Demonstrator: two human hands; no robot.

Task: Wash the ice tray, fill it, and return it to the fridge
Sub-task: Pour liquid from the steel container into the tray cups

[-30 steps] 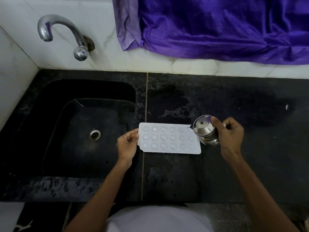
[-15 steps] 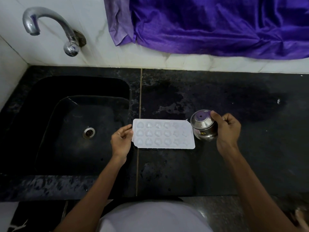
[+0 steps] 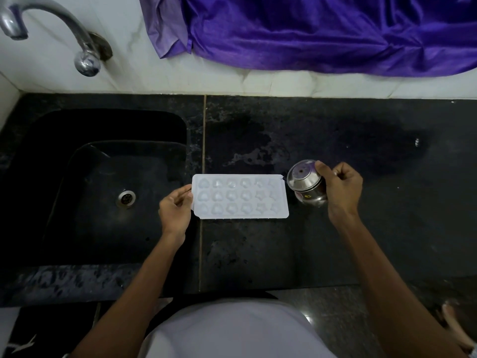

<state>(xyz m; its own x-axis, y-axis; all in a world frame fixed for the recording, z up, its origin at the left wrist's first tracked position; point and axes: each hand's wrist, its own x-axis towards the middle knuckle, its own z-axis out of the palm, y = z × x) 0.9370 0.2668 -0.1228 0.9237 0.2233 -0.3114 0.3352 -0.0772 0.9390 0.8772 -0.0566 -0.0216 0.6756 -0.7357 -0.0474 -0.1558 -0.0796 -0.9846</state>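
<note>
Beside the sink (image 3: 103,130), the left hand (image 3: 175,213) pinched the tray (image 3: 240,196), the right hand (image 3: 340,189) gripped a steel pot (image 3: 305,187); filling looked underway, its return pending.

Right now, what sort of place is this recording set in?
Probably a home kitchen: a black sink with a metal tap on the white tiled wall, beside a dark stone counter. The left hand holds a white ice tray, the right hand a small steel pot.
</note>
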